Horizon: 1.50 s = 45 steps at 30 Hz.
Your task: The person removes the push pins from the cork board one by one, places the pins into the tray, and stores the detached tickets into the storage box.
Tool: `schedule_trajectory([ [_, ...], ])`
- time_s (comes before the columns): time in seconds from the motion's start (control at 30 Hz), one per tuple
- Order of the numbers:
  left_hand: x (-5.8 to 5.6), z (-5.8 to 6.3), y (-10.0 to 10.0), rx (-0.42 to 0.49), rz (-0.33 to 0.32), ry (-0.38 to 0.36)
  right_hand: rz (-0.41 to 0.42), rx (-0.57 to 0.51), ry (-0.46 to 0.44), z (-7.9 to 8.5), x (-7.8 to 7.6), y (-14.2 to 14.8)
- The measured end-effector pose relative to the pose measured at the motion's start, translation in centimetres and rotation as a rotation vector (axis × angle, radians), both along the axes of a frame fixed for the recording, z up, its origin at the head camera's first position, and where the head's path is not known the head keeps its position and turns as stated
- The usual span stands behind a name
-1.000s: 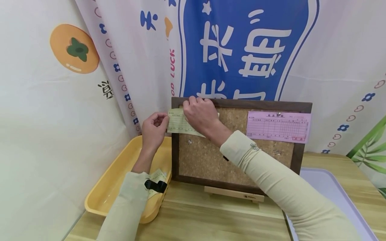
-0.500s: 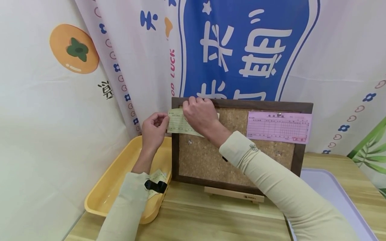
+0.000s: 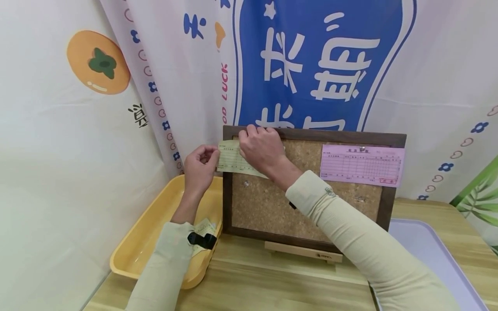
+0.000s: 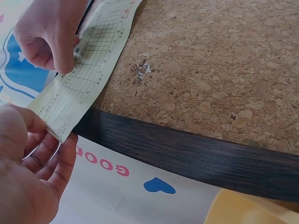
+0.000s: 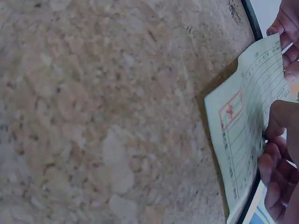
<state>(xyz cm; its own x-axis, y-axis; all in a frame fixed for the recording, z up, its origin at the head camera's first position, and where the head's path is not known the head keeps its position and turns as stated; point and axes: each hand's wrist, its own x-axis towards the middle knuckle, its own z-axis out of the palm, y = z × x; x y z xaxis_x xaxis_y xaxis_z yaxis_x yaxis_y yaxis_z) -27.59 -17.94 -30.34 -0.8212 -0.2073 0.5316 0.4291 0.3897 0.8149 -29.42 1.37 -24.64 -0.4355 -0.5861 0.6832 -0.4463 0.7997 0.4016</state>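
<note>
A pale green receipt slip [image 3: 229, 157] lies over the upper left corner of a cork board [image 3: 268, 207] with a dark wooden frame. My left hand [image 3: 200, 166] pinches the slip's left end between thumb and fingers, just past the frame, as the left wrist view [image 4: 32, 158] also shows. At the slip's top edge, my right hand [image 3: 262, 149] pinches a small shiny push pin [image 5: 266, 138], mostly covered by the fingers. Its knuckles are near the frame's top bar. A pink receipt slip [image 3: 362, 166] hangs at the upper right, with a pin [image 3: 362, 149] at its top.
The board leans on a wooden easel [image 3: 303, 252] on a wooden table [image 3: 249, 285]. A yellow tray [image 3: 136, 246] with more slips [image 3: 204, 229] stands left. A lilac tray [image 3: 424, 242] lies right, partly under my right arm. A printed curtain [image 3: 303, 65] hangs close behind.
The head view has shifted slightly. Both hands stay at the same places on the green slip, with no clear movement.
</note>
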Motion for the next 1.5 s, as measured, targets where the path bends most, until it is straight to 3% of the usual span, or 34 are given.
schedule_trajectory([
  [0.77, -0.05, -0.01, 0.08, -0.004, 0.009, 0.028, 0.080, 0.019, 0.008, -0.01, -0.36, 0.82],
  [1.5, 0.23, -0.01, 0.03, 0.014, -0.009, 0.029, 0.165, -0.044, 0.010, -0.16, -0.44, 0.98],
])
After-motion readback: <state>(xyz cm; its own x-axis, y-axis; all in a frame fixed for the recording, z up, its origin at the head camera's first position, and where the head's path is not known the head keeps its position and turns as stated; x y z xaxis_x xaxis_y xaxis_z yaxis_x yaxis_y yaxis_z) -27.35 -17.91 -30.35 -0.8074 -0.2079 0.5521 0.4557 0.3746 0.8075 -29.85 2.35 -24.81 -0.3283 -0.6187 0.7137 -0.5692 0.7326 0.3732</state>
